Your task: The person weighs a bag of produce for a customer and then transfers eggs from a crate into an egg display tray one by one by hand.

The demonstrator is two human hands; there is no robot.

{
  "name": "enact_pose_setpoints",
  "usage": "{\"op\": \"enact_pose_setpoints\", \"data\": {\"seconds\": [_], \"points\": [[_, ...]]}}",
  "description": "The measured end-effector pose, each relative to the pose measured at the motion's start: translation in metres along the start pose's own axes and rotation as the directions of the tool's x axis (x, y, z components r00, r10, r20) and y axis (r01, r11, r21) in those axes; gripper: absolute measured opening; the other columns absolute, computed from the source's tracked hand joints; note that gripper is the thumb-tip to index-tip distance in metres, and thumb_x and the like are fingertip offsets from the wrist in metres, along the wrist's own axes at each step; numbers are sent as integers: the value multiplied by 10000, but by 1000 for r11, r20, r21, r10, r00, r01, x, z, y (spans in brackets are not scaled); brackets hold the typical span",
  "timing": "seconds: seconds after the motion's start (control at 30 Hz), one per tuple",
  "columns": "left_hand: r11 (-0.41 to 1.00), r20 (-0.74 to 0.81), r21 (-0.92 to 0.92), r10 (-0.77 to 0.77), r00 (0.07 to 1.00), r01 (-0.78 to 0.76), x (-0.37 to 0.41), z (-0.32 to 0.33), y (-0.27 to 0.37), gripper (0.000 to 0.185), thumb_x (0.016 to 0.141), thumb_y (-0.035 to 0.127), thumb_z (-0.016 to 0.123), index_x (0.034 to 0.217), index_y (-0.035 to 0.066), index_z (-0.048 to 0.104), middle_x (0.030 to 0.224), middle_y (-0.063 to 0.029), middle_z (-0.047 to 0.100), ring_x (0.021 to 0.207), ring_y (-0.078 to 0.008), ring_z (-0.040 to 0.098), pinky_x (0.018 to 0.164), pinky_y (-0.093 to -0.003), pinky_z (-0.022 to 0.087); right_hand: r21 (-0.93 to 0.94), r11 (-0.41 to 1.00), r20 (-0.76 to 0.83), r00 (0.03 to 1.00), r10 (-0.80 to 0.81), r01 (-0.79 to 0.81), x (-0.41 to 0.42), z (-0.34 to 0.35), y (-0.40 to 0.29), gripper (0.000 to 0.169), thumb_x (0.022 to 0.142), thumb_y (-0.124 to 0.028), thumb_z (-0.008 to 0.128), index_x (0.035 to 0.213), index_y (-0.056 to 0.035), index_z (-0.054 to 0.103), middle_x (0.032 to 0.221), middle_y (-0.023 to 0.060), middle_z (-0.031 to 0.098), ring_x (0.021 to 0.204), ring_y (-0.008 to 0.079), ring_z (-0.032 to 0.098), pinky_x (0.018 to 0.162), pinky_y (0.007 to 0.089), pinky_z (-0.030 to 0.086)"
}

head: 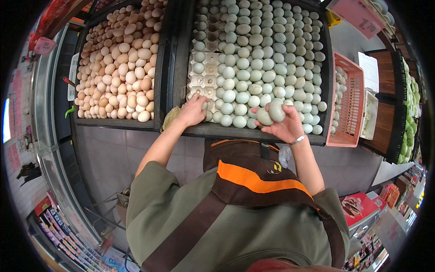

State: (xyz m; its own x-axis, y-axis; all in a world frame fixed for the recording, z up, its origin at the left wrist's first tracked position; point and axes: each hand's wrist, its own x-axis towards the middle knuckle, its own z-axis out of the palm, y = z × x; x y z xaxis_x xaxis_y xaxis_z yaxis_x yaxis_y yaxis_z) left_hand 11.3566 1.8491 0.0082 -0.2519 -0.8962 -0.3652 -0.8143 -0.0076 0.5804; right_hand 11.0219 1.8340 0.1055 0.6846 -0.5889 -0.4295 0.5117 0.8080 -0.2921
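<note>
Rows of pale blue-green eggs (255,75) fill a dark-edged display bin in front of me. Along the bin's left side lie grey pulp egg trays (204,80) with some bare cups and some eggs in them. My left hand (194,109) reaches over the near end of these trays, its fingers around a pale egg (204,105) that they partly hide. My right hand (283,123), palm up above the near rows, holds pale green eggs, one (277,112) leaning against another (264,116); a further egg shows behind the fingers.
A bin heaped with brown eggs (123,69) stands at left, past a dark divider (172,57). To the right is a pink plastic basket (346,105) with more eggs. The bin's dark front edge (224,130) runs just before my apron. A pink price sign (360,17) hangs at upper right.
</note>
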Motion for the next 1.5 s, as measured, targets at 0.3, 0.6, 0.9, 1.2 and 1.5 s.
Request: {"op": "enact_pose_setpoints", "data": {"seconds": [0.3, 0.6, 0.9, 1.2, 1.5], "points": [[941, -119, 337, 6, 993, 34, 17, 43, 6, 352, 784, 84, 594, 1124, 32, 521, 1189, -153, 530, 1052, -376, 525, 891, -443, 477, -169, 975, 58, 986, 154, -143, 40, 16, 9, 534, 940, -386, 434, 1301, 6, 420, 1278, 220, 527, 1032, 345, 616, 797, 387, 565], [813, -332, -571, -99, 938, -117, -8, 4, 40, 420, 835, 109, 633, 1240, 51, 539, 1197, -130, 564, 965, -259, 580, 839, -327, 486, -134, 927, 3, 935, 354, -350, 142, 17, 12, 495, 934, -412, 441, 1258, -37, 437, 1202, 189, 552, 1084, 384, 579, 909, 465, 520], [769, -341, -639, -296, 892, 12, 5, -4, 41, 501, 742, 261, 775, 1148, 26, 599, 1025, -77, 658, 753, -115, 591, 703, -262, 496, -69, 920, -85, 922, 379, -385, 178, 23, 21, 556, 876, -461, 471, 1241, -42, 471, 1268, 238, 487, 1041, 377, 555, 974, 497, 440], [994, -419, -61, -104, 902, 87, 42, 27, 3, 463, 720, 207, 724, 1138, 48, 603, 1005, -183, 650, 944, -357, 610, 836, -447, 504, -851, 391, -363, 931, 45, -351, 218, 30, -8, 545, 778, -303, 708, 1191, 5, 529, 932, 121, 637, 962, 218, 637, 747, 327, 566], [958, -490, 7, -246, 836, 286, 42, 46, 14, 442, 712, 190, 709, 1101, 16, 594, 1132, -235, 563, 1018, -376, 563, 856, -449, 475, -519, -855, -9, 1000, -17, -19, 283, 28, 41, 296, 724, -214, 705, 991, -87, 727, 1085, 150, 671, 1013, 297, 649, 837, 389, 528]]}}
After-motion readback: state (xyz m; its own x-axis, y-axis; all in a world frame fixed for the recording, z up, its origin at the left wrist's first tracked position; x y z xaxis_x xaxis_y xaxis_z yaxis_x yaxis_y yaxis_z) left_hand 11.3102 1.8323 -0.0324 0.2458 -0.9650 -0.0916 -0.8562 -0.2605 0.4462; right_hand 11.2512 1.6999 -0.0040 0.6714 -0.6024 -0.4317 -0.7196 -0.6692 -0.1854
